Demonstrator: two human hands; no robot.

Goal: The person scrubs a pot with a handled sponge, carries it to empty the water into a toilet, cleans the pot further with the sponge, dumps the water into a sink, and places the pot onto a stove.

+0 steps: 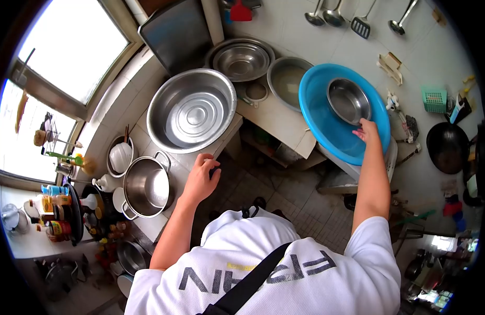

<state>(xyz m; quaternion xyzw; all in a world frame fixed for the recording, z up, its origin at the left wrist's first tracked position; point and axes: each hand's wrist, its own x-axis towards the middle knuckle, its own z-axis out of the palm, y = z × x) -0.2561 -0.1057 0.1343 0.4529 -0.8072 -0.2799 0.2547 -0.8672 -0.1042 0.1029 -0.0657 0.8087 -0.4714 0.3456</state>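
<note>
My right hand pinches the near rim of a small steel bowl, which is inside a large blue basin on the right. Nothing is in my left hand; its fingers are loosely curled and partly apart, just below a large metal basin. That basin stands on the tiled counter at left of centre. A two-handled steel pot stands to the left of my left hand, not touched by it.
Nested metal bowls and a grey basin line the back counter. Bottles crowd the left side. Ladles hang on the back wall, a black wok at right. The counter edge runs between my hands.
</note>
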